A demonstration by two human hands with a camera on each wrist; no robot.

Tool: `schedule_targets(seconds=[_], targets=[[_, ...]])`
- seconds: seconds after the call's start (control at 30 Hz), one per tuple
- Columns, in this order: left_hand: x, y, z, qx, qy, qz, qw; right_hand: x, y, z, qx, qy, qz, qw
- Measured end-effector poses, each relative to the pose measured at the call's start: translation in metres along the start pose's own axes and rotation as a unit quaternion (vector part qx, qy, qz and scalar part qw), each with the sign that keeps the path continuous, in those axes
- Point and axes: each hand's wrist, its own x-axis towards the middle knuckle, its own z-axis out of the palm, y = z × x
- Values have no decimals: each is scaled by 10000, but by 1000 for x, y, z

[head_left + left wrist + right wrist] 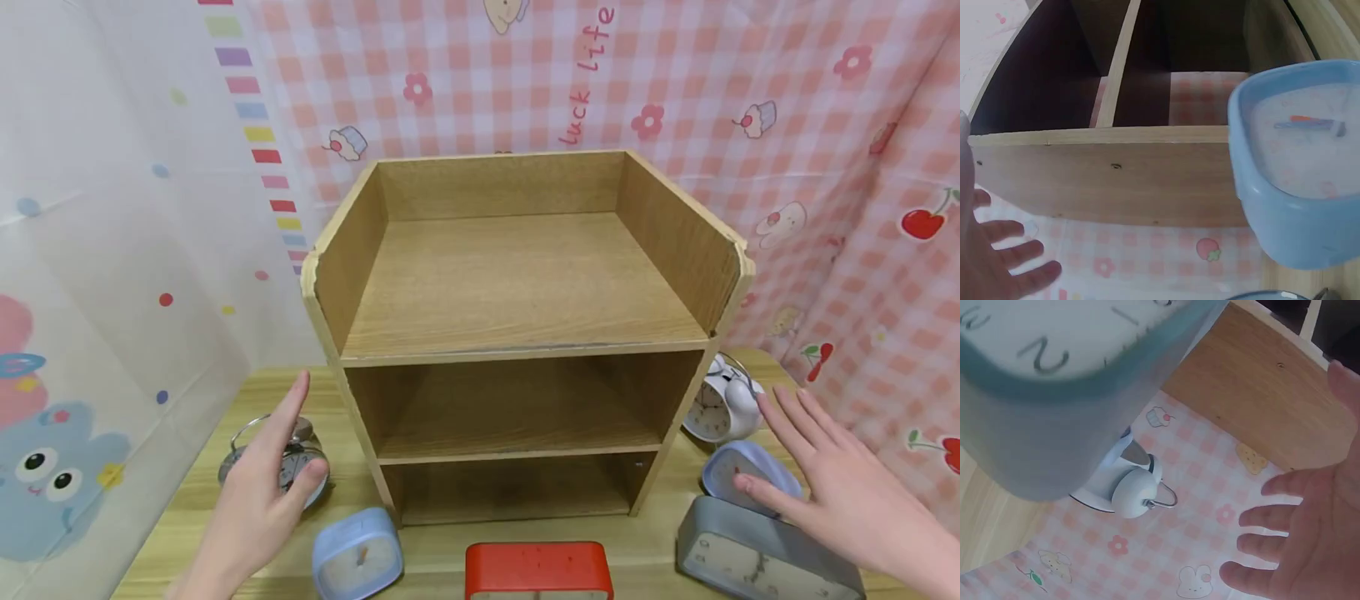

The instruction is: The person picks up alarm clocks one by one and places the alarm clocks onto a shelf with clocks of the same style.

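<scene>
Front right of the shelf [525, 283], the grey clock [753, 550] faces frontward, long axis slanting outward. Left hand [255, 504] and right hand [836, 475] flank the shelf, fingers straight.

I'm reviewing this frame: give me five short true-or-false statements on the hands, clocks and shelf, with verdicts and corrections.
1. The red clock sits in front of the shelf. True.
2. The left hand grips the light-blue clock. False: it holds nothing.
3. In the head view, the white clock is to the right of the shelf. True.
4. The grey clock is inside the shelf. False: it sits on the table, near the right hand.
5. The right hand holds nothing. True.
</scene>
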Motion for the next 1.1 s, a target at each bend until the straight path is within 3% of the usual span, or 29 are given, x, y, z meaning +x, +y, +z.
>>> schedule_targets(seconds=[0.1,0.2,0.27,0.7,1.0,1.1], targets=[[10,2,4,-619,405,553,9957,7,2,-4,-21,-55,-21,10000],[22,3,9,-1108,755,1151,9843,12,8,-8,-72,-83,-42,9999],[30,5,10,-1260,930,1327,9787,16,11,-10,-109,-107,-56,9999],[62,18,3,-2048,1119,1263,9642,52,19,-17,-111,-709,257,9971],[81,29,3,-2092,1801,1536,9488,64,29,-12,-207,-735,187,9969],[87,35,-1,-2042,1798,1523,9502,66,34,-9,-199,-726,146,9971]])
